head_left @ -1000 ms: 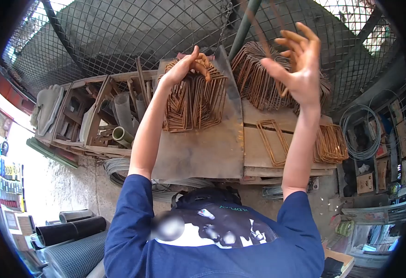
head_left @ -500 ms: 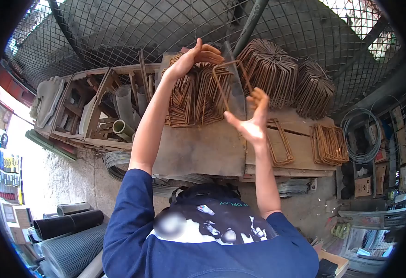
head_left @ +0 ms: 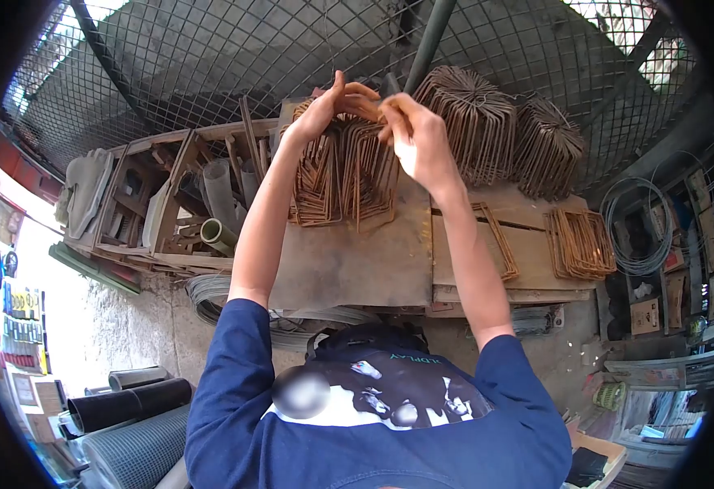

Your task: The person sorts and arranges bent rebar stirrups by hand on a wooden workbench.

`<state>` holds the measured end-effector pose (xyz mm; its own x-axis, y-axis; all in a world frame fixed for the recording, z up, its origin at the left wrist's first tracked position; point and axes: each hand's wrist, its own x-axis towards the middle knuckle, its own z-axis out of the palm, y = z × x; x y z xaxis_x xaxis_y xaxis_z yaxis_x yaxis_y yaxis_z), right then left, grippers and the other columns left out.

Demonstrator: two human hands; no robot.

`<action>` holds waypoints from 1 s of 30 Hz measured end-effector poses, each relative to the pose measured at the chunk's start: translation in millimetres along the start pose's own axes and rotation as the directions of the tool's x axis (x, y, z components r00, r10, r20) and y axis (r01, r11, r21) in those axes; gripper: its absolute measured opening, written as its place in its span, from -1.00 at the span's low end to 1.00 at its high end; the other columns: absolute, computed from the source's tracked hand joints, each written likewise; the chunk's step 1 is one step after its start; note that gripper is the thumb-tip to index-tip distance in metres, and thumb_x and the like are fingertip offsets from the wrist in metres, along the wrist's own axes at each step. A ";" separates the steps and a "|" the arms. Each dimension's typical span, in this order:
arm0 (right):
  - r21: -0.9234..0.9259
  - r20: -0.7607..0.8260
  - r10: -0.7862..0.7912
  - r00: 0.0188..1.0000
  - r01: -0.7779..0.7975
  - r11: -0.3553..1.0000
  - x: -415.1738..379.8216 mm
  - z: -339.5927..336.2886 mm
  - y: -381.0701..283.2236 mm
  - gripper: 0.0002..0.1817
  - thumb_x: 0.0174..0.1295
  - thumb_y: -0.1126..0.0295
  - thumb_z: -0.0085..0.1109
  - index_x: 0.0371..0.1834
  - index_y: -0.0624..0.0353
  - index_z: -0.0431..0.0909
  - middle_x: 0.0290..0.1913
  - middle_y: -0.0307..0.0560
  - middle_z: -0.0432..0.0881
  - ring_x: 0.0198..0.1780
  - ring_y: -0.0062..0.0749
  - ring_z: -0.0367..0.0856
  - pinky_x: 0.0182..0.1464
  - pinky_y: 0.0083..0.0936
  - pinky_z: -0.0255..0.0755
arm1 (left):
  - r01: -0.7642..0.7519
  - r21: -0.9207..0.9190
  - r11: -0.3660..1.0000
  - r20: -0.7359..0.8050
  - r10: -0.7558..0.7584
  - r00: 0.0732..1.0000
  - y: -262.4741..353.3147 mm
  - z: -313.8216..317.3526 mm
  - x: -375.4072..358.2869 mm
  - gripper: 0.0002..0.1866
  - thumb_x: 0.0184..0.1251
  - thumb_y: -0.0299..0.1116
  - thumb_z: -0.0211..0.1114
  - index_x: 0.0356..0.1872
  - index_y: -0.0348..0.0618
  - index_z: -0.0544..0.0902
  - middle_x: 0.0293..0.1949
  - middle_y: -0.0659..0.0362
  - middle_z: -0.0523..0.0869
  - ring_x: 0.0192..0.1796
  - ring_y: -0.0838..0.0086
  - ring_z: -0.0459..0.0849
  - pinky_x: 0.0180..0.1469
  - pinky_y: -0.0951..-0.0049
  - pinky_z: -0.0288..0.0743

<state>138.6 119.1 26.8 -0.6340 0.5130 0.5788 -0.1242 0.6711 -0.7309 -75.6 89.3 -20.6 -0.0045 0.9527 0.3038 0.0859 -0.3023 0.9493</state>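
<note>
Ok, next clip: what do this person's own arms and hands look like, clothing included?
The left hand and right hand are both gloveless, with no watch or bracelet visible. Short, loose navy sleeves leave the forearms bare. They belong to a navy T-shirt with a dark-and-white printed panel and partly visible green lettering.
</note>
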 end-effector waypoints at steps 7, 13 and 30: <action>-0.063 0.042 -0.079 0.996 0.081 0.995 44.8 17.5 2.5 -0.90 0.32 0.53 0.05 -0.31 0.34 0.52 -0.51 -0.13 0.61 -0.50 -0.61 0.53 -0.42 -0.60 0.43 | 0.109 -0.117 0.987 -0.129 -0.124 0.984 -5.4 -2.6 -3.6 -0.16 0.45 0.32 -0.48 -0.05 -0.26 0.58 -0.13 0.10 0.70 0.01 0.41 0.64 0.23 0.41 0.33; 0.003 0.130 -0.204 0.970 0.206 0.979 28.3 11.1 -7.5 -0.92 0.26 0.58 0.08 -0.30 0.34 0.58 -0.50 -0.20 0.58 -0.47 -0.68 0.48 -0.41 -0.68 0.40 | 0.156 -0.160 0.975 -0.167 -0.182 0.969 5.6 4.5 -7.2 -0.14 0.45 0.31 -0.44 -0.08 -0.34 0.60 -0.15 0.11 0.69 -0.04 0.41 0.63 0.21 0.41 0.31; -0.387 -0.228 0.171 0.958 -0.250 0.888 -53.5 57.4 65.4 0.34 -0.22 -0.21 0.51 0.45 0.31 -0.17 0.33 0.53 0.00 0.33 0.29 0.15 0.27 0.10 0.19 | 0.079 -0.004 0.997 0.072 -0.079 0.994 8.0 -2.1 -5.8 -0.09 0.46 0.29 -0.47 0.14 -0.47 0.49 -0.34 0.04 0.74 -0.24 0.36 0.71 0.10 0.38 0.42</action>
<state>120.5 104.8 -72.7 -0.4545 0.7284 0.5127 0.3434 0.6744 -0.6537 -77.0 81.3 -14.6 0.0604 0.9733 0.2216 0.0813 -0.2261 0.9707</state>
